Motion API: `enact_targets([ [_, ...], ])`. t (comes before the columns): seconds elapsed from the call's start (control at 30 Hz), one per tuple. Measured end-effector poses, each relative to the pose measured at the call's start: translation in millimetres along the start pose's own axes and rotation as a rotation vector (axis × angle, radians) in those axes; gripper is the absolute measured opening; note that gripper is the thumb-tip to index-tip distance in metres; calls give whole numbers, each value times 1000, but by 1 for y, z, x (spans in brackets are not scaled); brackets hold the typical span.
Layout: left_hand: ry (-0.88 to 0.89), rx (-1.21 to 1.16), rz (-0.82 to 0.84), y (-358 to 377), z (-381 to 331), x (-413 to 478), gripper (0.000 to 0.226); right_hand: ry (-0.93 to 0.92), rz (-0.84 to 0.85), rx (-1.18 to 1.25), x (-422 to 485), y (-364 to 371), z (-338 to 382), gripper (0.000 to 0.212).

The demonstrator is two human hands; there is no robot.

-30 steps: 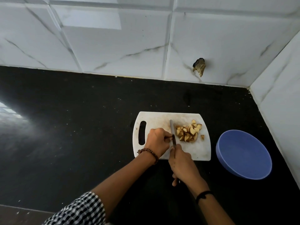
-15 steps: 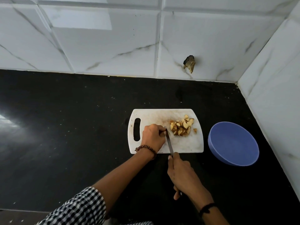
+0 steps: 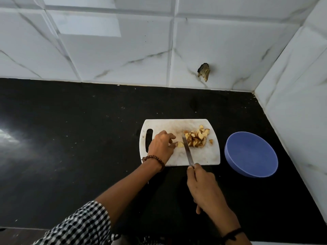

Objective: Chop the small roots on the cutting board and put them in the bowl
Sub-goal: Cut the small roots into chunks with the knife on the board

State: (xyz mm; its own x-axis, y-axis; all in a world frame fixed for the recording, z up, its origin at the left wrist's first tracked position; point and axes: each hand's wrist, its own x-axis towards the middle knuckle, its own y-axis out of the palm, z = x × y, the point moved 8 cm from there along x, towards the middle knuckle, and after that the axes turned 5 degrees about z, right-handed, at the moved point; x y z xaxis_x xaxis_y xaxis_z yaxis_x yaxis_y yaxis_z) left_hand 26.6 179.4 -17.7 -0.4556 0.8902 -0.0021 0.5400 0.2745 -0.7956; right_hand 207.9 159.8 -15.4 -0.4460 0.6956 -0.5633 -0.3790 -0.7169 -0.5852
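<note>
On the cutting board (image 3: 203,157), the left hand (image 3: 161,147) pinches a root piece (image 3: 180,144) in curled fingers. The right hand (image 3: 203,190) grips the knife (image 3: 187,151), blade just beside the piece. Hazard: if the piece slips, the blade may nick the fingertips.

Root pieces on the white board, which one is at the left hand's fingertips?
The lone pale piece left of the steel knife, apart from the chopped pile.

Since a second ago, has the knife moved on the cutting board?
Yes. The knife drew back toward the person: its tip was nearer the cutting board's far edge, and the right hand is now off the near edge.
</note>
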Motion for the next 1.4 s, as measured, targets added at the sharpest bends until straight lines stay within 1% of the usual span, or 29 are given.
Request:
enact_targets([
  [0.13, 33, 139, -1, -11, 8, 1, 32, -51, -18, -49, 10, 4, 14, 27],
  [0.23, 20, 226, 58, -10, 12, 6, 25, -79, -36, -142, 16, 11, 23, 30],
  [0.3, 13, 226, 76, -10, 14, 8, 21, -57, -52, -158, 20, 11, 21, 30],
  [0.4, 46, 208, 80, -10, 12, 9, 20, -17, -62, -117, 25, 4, 14, 27],
  [0.57, 66, 115, 99, -6, 9, 9, 33, -13, -73, -29, 31, -6, 12, 26],
  [0.73, 64, 42, 98, -1, 8, 13, 24, -53, -84, 87, 35, -3, 17, 29],
  [0.9, 60, 20, 122, 0, 11, 17, 28, -89, -55, 159, 35, 4, 20, 28],
  [1.1, 170, -37, 79, -6, 5, 10, 22, -104, -52, 191, 38, 5, 22, 24],
  [1.27, 145, -99, 6, -8, 13, 2, 16, -101, -47, 162, 42, 7, 23, 28],
  [1.4, 140, -167, 46, -8, 16, 1, 14, -117, -24, 137, 43, 14, 25, 26],
])
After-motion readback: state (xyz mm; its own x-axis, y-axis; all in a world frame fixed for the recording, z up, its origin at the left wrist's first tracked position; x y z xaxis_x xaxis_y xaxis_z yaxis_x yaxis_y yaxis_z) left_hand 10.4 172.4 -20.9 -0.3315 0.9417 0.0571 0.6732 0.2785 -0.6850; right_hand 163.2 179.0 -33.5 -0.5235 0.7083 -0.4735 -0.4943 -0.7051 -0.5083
